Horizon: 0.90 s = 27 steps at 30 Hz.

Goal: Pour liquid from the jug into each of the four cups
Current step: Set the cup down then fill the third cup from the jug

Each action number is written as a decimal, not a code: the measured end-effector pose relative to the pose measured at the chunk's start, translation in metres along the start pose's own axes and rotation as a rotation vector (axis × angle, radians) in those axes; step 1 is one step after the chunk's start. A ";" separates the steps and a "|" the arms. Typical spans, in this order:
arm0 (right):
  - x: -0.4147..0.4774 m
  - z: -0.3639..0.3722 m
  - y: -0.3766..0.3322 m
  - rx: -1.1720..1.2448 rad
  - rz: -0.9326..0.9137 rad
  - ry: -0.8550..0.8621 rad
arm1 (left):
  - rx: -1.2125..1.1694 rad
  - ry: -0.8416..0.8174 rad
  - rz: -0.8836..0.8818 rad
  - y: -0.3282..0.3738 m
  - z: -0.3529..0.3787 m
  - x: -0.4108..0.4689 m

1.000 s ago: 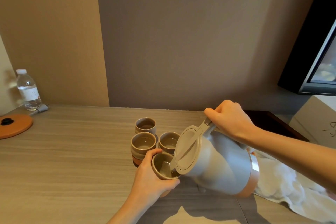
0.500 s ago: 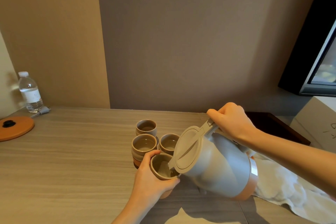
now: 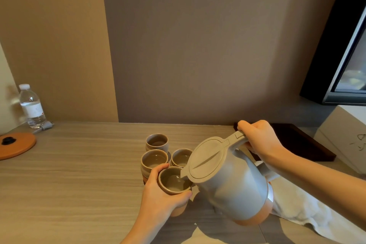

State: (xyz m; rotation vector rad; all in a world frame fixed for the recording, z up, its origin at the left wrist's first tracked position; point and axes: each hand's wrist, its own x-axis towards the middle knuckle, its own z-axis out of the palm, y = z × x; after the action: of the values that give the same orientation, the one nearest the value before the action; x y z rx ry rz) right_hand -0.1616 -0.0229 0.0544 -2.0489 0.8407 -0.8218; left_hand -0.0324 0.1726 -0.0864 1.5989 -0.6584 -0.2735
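A grey jug (image 3: 233, 186) with a beige lid and an orange base band hangs tilted to the left, my right hand (image 3: 259, 140) gripping its handle. Its spout sits over the rim of the nearest cup (image 3: 174, 181), a beige cup with an orange foot that my left hand (image 3: 158, 196) holds on the table. Liquid shows inside this cup. Three more cups stand touching behind it: one at the left (image 3: 154, 159), one at the right (image 3: 181, 157), one at the back (image 3: 157, 141).
A water bottle (image 3: 31, 106) and an orange round lid (image 3: 15, 144) sit at the table's far left. A white cloth (image 3: 305, 208) lies under the jug's right side. A dark tray (image 3: 305, 142) and a white box (image 3: 344, 140) are at the right.
The jug has tipped back slightly toward upright, its lid facing more upward. My left hand keeps the nearest cup in place. The view shifted a little.
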 end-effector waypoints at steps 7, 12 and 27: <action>-0.014 -0.009 0.011 0.302 0.146 0.072 | 0.005 0.021 0.017 0.013 -0.005 0.013; -0.010 -0.012 0.020 0.443 0.271 0.165 | 0.031 0.033 0.059 0.029 -0.006 0.029; 0.001 -0.027 0.049 0.589 0.291 0.245 | 0.047 0.017 0.116 0.073 0.003 0.087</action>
State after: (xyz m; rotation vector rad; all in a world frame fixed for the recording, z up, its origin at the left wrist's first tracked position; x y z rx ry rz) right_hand -0.1953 -0.0585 0.0284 -1.2978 0.8741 -1.0209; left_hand 0.0170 0.1206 0.0015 1.5991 -0.7468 -0.1598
